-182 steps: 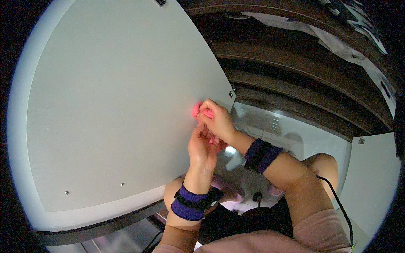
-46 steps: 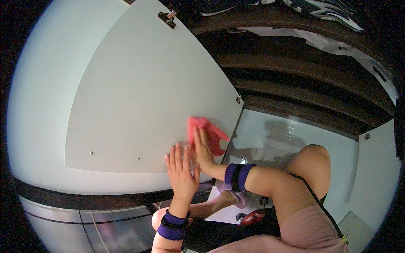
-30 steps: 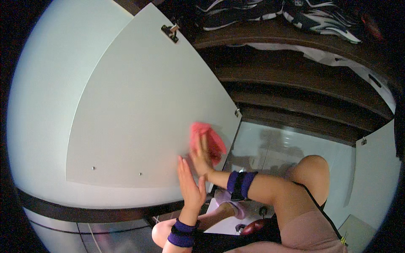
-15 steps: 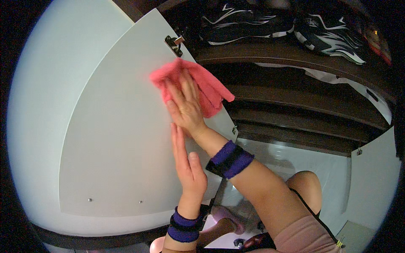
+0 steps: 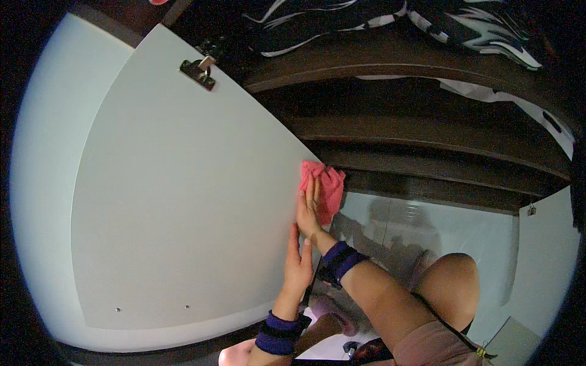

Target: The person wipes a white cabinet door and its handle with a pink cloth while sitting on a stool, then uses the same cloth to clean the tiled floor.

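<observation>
A pink cloth [image 5: 331,194] lies against the hinged edge of a white cabinet door [image 5: 183,177], low beside the dark shelves. With fingers stretched along it, my right hand [image 5: 310,215] holds the cloth pressed to the door; part of the cloth hangs past the edge. Just below, my left hand [image 5: 297,268] is open, its fingers straight and its fingertips close to the right hand's heel. I cannot tell whether the two hands touch. Dark blue wristbands circle both wrists. A metal hinge [image 5: 198,72] sits at the door's upper corner.
Dark brown shelves [image 5: 427,137] curve across the right side, with black and white shoes [image 5: 482,30] on the upper one. Another white door [image 5: 546,256] stands at the far right. Pale glossy floor [image 5: 378,222] shows beneath the shelves, beside my bent knee [image 5: 452,287].
My right hand has slid the pink cloth down along the door's edge, from near the upper hinge toward the bottom. My left hand has shifted right alongside it. The view has shifted slightly.
</observation>
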Tool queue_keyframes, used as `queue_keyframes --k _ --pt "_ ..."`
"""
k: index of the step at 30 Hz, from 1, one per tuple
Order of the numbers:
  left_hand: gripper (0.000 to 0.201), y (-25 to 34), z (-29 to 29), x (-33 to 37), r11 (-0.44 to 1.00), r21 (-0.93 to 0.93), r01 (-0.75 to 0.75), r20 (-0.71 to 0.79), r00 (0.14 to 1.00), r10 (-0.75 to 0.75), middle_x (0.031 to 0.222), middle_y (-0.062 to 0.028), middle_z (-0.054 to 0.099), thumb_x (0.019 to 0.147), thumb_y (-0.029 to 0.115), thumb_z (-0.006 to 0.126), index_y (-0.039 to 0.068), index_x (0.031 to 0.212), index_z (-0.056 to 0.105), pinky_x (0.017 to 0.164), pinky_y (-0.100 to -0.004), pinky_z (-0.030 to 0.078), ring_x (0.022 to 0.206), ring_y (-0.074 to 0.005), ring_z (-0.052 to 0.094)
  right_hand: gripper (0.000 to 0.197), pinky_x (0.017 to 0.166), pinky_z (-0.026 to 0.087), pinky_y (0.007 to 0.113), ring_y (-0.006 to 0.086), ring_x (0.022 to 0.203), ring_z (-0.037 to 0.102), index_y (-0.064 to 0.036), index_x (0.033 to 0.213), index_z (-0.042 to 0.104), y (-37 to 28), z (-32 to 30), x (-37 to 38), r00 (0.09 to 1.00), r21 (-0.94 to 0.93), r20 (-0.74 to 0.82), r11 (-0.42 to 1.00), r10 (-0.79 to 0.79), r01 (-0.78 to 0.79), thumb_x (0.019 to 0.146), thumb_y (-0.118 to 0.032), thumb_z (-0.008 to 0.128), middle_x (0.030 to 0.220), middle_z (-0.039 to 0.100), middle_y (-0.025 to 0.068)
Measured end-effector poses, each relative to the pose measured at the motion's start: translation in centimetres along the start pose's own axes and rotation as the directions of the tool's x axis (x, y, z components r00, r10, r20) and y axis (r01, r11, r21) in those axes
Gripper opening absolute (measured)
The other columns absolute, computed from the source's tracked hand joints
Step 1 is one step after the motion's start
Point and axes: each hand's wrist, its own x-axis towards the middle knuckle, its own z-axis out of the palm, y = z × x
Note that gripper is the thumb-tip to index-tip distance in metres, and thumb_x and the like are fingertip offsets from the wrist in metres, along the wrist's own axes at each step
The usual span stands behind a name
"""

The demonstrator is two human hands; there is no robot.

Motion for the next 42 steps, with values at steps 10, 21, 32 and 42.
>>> queue_keyframes --k 10,21,32,42 --pt "0.050 3.2 -2.2 1.7 0.958 -0.246 -0.146 -0.207 0.974 0.095 0.141 -0.0193 0.027 0.097 0.025 0.032 -0.003 0.137 0.024 0.107 -0.0355 0.022 0.131 -0.0276 0.027 0.030 0.100 0.031 0.041 0.0363 0.121 0.038 -0.0080 0.115 0.057 -11.6 0.3 5.3 0.792 0.078 -0.023 0.788 -0.611 0.610 0.087 -0.016 0.053 0.128 0.042 0.0182" --pt "0.051 5.6 -1.6 4.7 0.929 -0.307 -0.207 -0.210 0.967 0.146 0.141 -0.0180 0.027 0.098 0.029 0.029 -0.003 0.138 0.022 0.107 -0.0371 0.024 0.129 -0.0267 0.029 0.026 0.096 0.037 0.041 0.0345 0.115 0.044 -0.0118 0.109 0.063 -10.7 -0.6 5.2 0.850 -0.020 -0.008 0.850 -0.527 0.527 0.083 -0.016 0.058 0.122 0.048 0.0149" --pt "0.051 6.6 -1.3 5.1 0.942 -0.298 -0.153 -0.229 0.970 0.085 0.140 -0.0170 0.030 0.098 0.030 0.032 -0.003 0.137 0.025 0.106 -0.0357 0.024 0.130 -0.0255 0.029 0.034 0.099 0.034 0.044 0.0382 0.118 0.039 -0.0151 0.118 0.057 -10.8 -1.4 5.6 0.854 -0.045 0.088 0.854 -0.513 0.518 0.084 -0.016 0.054 0.128 0.043 0.0167" --pt "0.054 7.5 0.1 6.2 0.933 -0.321 -0.161 -0.213 0.972 0.095 0.142 -0.0165 0.026 0.097 0.031 0.033 -0.001 0.138 0.023 0.106 -0.0358 0.022 0.131 -0.0260 0.027 0.035 0.098 0.034 0.045 0.0385 0.118 0.039 -0.0168 0.118 0.057 -9.9 -2.4 6.9 0.832 -0.073 0.093 0.830 -0.547 0.554 0.083 -0.015 0.055 0.130 0.041 0.0152"
